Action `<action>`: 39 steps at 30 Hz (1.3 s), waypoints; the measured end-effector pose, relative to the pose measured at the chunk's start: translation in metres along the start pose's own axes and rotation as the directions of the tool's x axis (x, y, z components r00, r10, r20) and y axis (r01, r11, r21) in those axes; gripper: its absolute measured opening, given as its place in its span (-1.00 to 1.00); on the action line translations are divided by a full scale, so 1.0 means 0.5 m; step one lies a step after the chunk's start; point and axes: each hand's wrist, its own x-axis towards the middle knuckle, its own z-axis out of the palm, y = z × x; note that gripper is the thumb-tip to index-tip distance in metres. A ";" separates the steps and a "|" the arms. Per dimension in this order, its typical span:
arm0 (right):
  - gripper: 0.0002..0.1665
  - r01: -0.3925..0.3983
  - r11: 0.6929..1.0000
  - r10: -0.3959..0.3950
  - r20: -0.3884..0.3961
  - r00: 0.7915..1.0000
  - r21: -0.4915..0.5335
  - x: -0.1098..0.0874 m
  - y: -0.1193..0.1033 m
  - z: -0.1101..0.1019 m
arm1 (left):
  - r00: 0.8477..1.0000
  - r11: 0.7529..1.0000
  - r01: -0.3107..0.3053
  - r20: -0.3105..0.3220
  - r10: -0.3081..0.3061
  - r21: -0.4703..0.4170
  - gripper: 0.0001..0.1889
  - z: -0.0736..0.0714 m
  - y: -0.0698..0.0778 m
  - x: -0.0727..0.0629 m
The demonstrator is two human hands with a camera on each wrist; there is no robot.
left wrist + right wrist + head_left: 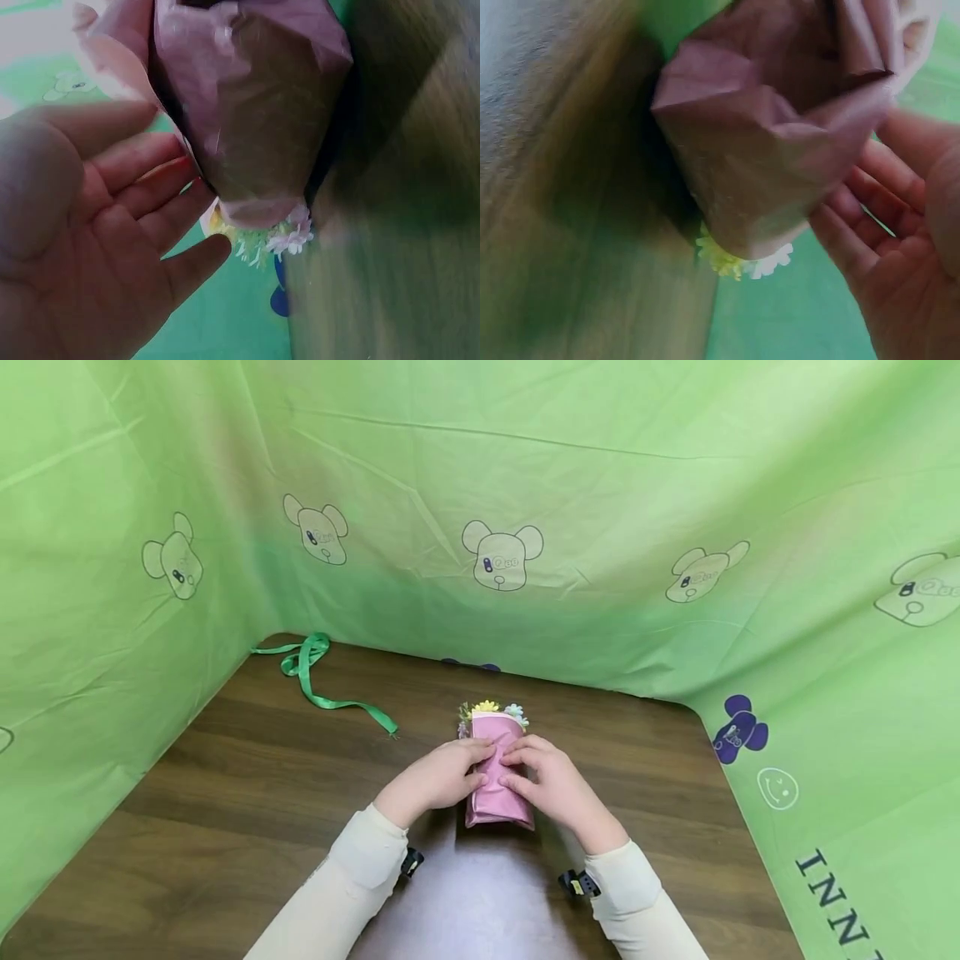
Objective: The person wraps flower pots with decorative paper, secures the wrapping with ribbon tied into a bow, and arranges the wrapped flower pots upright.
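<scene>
Bouquet (492, 767) lies on the table (637, 793) in the head view, left hand (442, 777) and right hand (553, 782) apart on either side, fingers resting unclenched on the paper (497, 810); light pressure should suit. Left wrist view: outstretched fingers meet the paper's edge (flat contact should limit creases). Right wrist view: fingers touch its side; flowers (761, 264) are best left uncrushed.

Flowers (486, 706) partly hidden by wrapper (492, 767), sleeves (330, 893) cut off
</scene>
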 end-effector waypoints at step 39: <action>-0.41 0.169 0.955 -0.185 -0.045 0.982 -0.242 -0.046 0.008 0.032 | 0.986 0.978 0.001 -0.163 0.034 0.207 -0.20 0.048 0.002 -0.004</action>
